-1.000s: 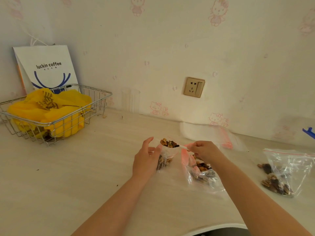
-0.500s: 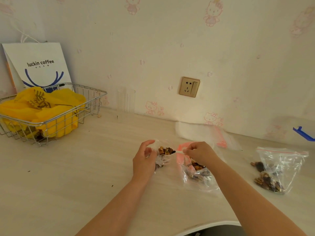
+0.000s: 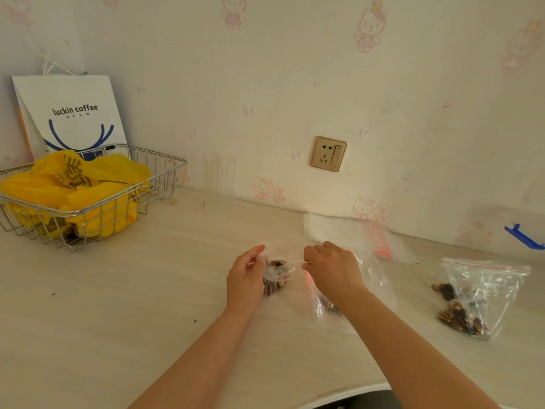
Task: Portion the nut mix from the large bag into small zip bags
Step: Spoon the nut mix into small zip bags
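At the middle of the pale tabletop [image 3: 118, 305] the left hand [image 3: 246, 278] holds a small zip bag [image 3: 277, 274] of nut mix upright, thumb and fingers curled round its left edge; the right hand [image 3: 331, 268] pinches a thin white spoon handle [image 3: 298, 263] whose bowl end reaches into the bag's mouth (the bowl itself is too blurred to make out); under the right wrist lies a clear bag [image 3: 374, 278] with more nuts, its pink zip edge showing at about 6 o'clock of the hand. At 3 o'clock from the hands, well apart, a larger clear bag [image 3: 483, 287] holds dark nut mix; at 1 o'clock a stack of empty zip bags [image 3: 354, 234] rests against the wall; at 10 o'clock a wire basket [image 3: 165, 172] carries yellow plastic bags [image 3: 97, 187], a paper coffee bag [image 3: 73, 110] behind it.
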